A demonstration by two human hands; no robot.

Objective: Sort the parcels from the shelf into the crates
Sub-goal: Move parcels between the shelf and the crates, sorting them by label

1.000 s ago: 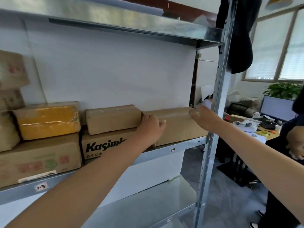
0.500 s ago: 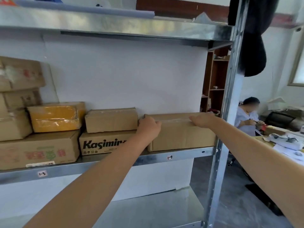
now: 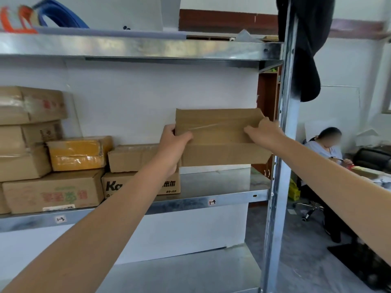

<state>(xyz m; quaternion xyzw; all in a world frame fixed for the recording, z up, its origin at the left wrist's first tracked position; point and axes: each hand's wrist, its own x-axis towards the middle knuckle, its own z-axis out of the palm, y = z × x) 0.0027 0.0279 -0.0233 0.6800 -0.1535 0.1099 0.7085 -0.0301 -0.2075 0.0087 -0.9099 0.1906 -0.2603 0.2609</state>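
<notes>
Two bare forearms reach up from the bottom corners of the view towards a galvanised metal rack. Below them lies the lower shelf (image 3: 190,269), its bare sheet metal running to the right-hand upright post (image 3: 282,166).

The left hand (image 3: 174,142) grips the left end of a brown cardboard parcel (image 3: 220,138), its fingers (image 3: 186,135) curled round the end and onto the taped face. The right hand (image 3: 264,134) grips the right end, its fingers (image 3: 250,131) bent over the same face near the corner. The parcel hangs clear above the right end of the middle shelf (image 3: 211,182), tilted so that its taped top face leans towards the camera, with bare metal beneath it and its right end just beside the post.

Left of that bare patch, a printed carton (image 3: 169,186) sits at the shelf's front edge, partly hidden by the left forearm, with a small plain box (image 3: 131,157) on top. Further left, a yellow tape-wrapped parcel (image 3: 78,153) rests on a large box with red and green characters (image 3: 53,193). At the left end stands a stack of brown boxes (image 3: 27,132) against the white wall.

Above, the upper shelf (image 3: 137,47) carries orange and blue hoops (image 3: 57,17). A black garment (image 3: 304,49) hangs by the post. Beyond the rack, at right, a person (image 3: 325,146) sits at a cluttered desk.
</notes>
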